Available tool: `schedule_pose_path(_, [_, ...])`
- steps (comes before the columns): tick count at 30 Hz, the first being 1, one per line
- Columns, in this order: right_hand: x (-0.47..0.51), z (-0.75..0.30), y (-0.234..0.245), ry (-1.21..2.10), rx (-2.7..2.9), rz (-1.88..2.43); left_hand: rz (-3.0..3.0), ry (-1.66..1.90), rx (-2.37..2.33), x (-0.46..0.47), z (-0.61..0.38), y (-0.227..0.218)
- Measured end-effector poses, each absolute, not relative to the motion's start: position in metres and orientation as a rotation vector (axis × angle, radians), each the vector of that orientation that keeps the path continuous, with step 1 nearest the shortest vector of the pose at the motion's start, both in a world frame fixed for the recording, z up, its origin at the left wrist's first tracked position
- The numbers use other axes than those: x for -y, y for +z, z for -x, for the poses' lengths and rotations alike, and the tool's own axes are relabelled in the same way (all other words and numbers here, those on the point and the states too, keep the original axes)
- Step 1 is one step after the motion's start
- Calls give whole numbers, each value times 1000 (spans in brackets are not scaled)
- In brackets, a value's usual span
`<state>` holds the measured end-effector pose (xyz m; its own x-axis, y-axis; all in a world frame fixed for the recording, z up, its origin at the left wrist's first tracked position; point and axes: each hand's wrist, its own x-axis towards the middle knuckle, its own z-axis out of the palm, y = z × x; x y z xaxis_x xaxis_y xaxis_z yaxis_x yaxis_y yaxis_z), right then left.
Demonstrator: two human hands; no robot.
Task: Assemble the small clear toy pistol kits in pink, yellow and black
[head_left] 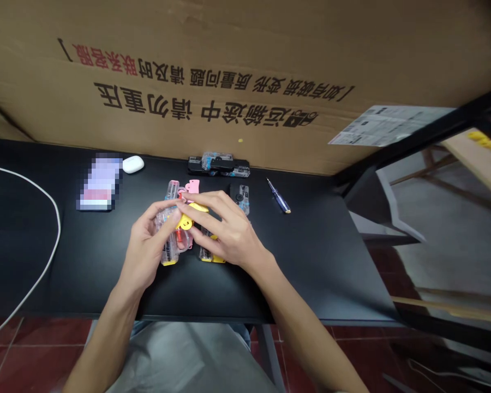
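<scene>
Both hands are together over the middle of the black table. My left hand [145, 237] is closed round a clear plastic toy gun [171, 248] with a yellow end and red parts inside. My right hand [229, 226] pinches the yellow part [185, 222] of the same toy, its fingertips meeting those of the left. Fingers hide much of the toy. Just beyond the fingertips lies a pink plastic piece [193, 186]. Under the right hand, partly covered, is another clear and yellow toy piece [205, 254]. A black and clear piece [241, 197] lies beyond the right hand.
Several black and clear pieces [219, 164] are stacked against the large cardboard box [245, 71] at the back. A screwdriver [279, 196] lies to the right. On the left are a phone [100, 183], a white earbud case [133, 164] and a white cable [57, 218].
</scene>
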<state>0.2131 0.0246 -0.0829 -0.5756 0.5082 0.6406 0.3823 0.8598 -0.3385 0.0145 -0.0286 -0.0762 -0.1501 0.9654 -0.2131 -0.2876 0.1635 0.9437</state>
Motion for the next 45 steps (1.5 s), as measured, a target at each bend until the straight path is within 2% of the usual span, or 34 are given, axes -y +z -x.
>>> schedule_pose_path(13, [-19, -215, -97, 4, 2110, 684, -919, 1311, -1212, 31, -12, -80])
schedule_pose_path(20, [-16, -212, -98, 112, 2049, 738, -903, 1346, -1225, 32, -14, -78])
schedule_pose_path(37, [-15, -206, -103, 100, 1972, 655, -898, 1365, -1251, 32, -14, -75])
schedule_pose_path(41, [-11, -202, -100, 236, 1877, 706, -904, 1377, -1259, 32, -13, -76])
schedule_pose_path(45, [-5, -196, -95, 632, 1735, 893, -934, 1415, -1267, 32, -14, -76])
